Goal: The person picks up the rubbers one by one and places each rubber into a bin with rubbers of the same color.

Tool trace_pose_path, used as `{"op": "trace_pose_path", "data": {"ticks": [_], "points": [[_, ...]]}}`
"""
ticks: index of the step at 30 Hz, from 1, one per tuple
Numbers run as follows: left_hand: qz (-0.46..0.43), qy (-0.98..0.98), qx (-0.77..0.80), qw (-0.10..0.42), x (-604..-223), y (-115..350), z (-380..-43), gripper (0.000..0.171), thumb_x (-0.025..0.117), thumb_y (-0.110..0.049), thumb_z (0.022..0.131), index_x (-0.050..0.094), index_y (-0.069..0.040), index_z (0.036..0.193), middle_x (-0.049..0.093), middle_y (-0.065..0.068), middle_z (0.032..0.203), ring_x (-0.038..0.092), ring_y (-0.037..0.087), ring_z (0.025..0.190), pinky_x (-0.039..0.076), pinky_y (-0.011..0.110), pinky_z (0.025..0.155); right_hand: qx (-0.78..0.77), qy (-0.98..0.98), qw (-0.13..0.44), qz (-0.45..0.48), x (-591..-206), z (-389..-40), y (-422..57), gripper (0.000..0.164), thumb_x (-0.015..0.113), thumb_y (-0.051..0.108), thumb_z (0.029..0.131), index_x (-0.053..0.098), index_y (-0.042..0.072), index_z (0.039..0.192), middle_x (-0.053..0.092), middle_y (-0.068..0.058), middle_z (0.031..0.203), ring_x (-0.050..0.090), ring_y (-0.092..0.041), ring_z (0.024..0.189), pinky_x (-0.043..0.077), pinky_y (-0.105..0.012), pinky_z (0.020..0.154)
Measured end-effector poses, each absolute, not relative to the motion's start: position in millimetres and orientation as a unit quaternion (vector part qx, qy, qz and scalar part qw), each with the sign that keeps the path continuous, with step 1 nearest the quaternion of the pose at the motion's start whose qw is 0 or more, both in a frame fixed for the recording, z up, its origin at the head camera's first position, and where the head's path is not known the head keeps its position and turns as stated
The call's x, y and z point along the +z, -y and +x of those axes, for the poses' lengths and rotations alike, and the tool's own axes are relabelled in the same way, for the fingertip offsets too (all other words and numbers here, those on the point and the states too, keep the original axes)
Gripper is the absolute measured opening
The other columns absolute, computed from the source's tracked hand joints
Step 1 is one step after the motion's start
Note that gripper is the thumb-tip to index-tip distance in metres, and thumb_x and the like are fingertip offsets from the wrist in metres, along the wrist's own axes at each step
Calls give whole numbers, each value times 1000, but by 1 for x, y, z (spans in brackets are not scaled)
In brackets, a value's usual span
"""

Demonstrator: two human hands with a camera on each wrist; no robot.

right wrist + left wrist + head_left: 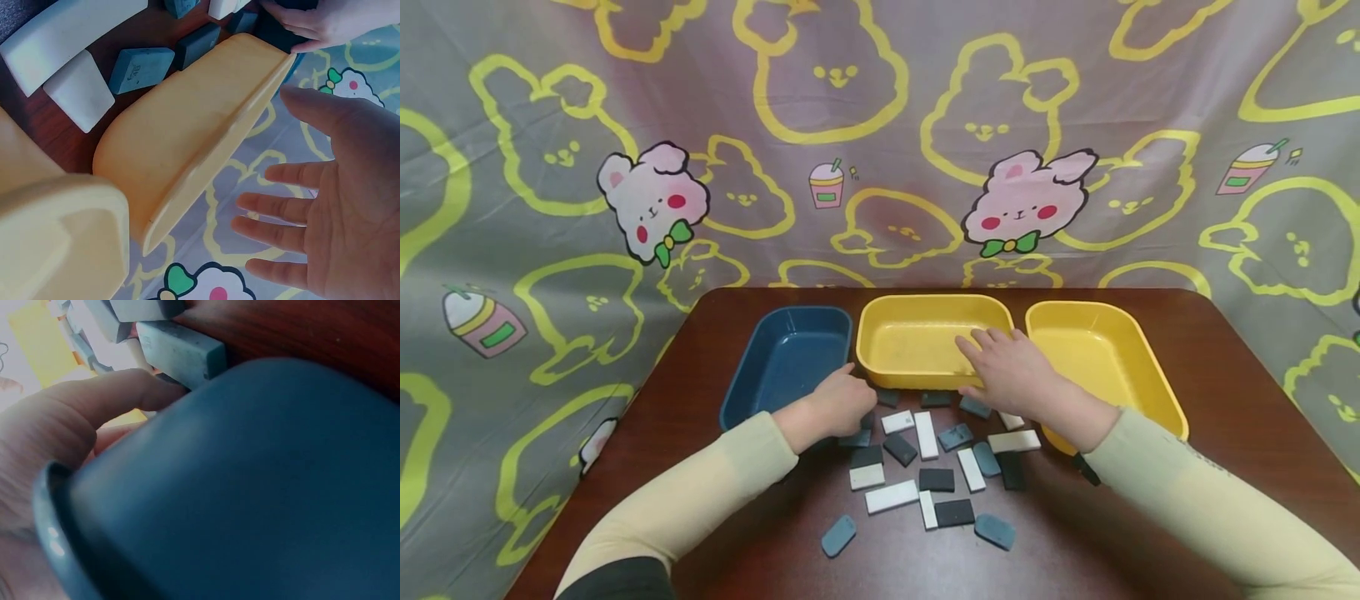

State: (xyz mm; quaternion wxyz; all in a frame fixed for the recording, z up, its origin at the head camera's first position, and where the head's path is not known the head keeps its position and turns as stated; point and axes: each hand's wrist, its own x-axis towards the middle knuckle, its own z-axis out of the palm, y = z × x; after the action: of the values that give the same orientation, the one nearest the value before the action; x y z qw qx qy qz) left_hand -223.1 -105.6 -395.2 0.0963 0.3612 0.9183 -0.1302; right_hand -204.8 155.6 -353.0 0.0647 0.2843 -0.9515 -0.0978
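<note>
- The middle yellow, round-cornered plastic tray (936, 337) sits on the reddish-brown wood-grain table (1232, 358).
- The right hand (1009, 371) is at that tray's right end, fingers spread; whether they touch its rim I cannot tell.
- The left hand (841, 403) is just off the tray's near left corner, fingers bent down by the blocks; whether they pinch one I cannot tell.
- Flat white oblong blocks (892, 497), flat black oblong blocks (937, 480) and blue-grey slabs (995, 532), material unclear, lie scattered on its near side.
- A dark-blue, round-cornered plastic tray (782, 362) stands left of it.
</note>
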Motion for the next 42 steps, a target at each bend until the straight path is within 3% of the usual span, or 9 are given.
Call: {"op": "trace_pose_path", "data": {"ticks": [11,15,18,20,35,42], "points": [[378,-917,-104,77,-392,110,-222,12,82,-18,75,71,-16,80,60,-7,64,60,14,67,39,46,102,-94,955,73,271,-353,-204,-156,73,72,50,83,52,3,136,58,-19,122,56,-36,108,46,-51,89],[402,-912,-68,35,-382,117,-218,15,80,-22,73,68,-15,79,55,-7,64,50,12,59,49,36,80,-91,952,80,280,-354,-204,-155,71,72,49,83,53,3,135,58,-19,121,57,-35,108,47,-50,88],[402,-914,-41,17,-373,123,-215,18,79,-25,74,65,-16,79,52,-8,65,46,12,58,44,30,60,-84,950,82,289,-353,-203,-152,71,71,48,84,53,3,136,58,-19,123,56,-35,110,47,-49,89],[388,-921,-22,18,-366,128,-213,18,78,-27,75,64,-16,80,51,-8,66,46,12,59,41,28,56,-77,948,82,296,-353,-203,-149,72,71,48,84,52,3,136,57,-19,124,55,-36,112,48,-49,89],[265,-962,71,-8,-335,176,-226,25,76,-28,79,66,-14,96,62,-4,84,53,13,69,50,31,64,-3,941,72,331,-364,-197,-110,74,68,49,86,45,8,143,46,-18,142,46,-34,126,43,-50,96],[214,-972,85,36,-340,199,-259,28,74,-26,82,64,-7,100,61,2,81,54,16,64,50,36,65,11,926,95,364,-371,-193,-90,76,68,51,86,44,10,145,42,-16,145,45,-32,128,44,-48,96]]}}
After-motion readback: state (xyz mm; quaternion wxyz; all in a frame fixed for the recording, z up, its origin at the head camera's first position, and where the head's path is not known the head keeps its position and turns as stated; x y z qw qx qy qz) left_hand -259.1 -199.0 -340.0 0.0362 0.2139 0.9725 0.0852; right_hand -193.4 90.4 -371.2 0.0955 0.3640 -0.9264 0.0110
